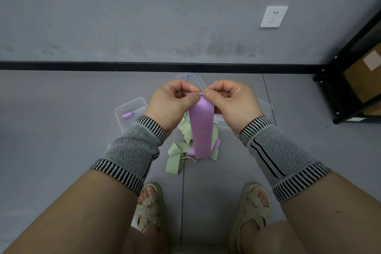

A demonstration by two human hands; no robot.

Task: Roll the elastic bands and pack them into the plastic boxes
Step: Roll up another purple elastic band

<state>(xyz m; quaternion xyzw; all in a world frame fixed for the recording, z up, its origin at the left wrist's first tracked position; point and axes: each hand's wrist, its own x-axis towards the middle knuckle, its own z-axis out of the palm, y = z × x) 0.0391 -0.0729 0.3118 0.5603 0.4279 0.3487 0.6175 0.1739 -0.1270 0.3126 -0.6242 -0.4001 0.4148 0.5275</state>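
storeroom-like corner: metal shelving [348, 80] with cardboard boxes [365, 76] (taped), bare grey wall [144, 16], socket [273, 16].

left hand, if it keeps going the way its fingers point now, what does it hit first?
The right hand. The left hand has its curled fingers pointing across at it, both pinching the top end of the purple band, fingertips nearly touching. Depth looks matched, though a single view cannot confirm it.

Landmark: heap of bands [181, 150] on floor. Box with roll inside [132, 112] left of heap; second box [266, 107] right of it; third [193, 79] behind, nearer wall. Feet [149, 206] before heap. Shelf unit [354, 80] far right. Socket [273, 16] on wall, behind heap.
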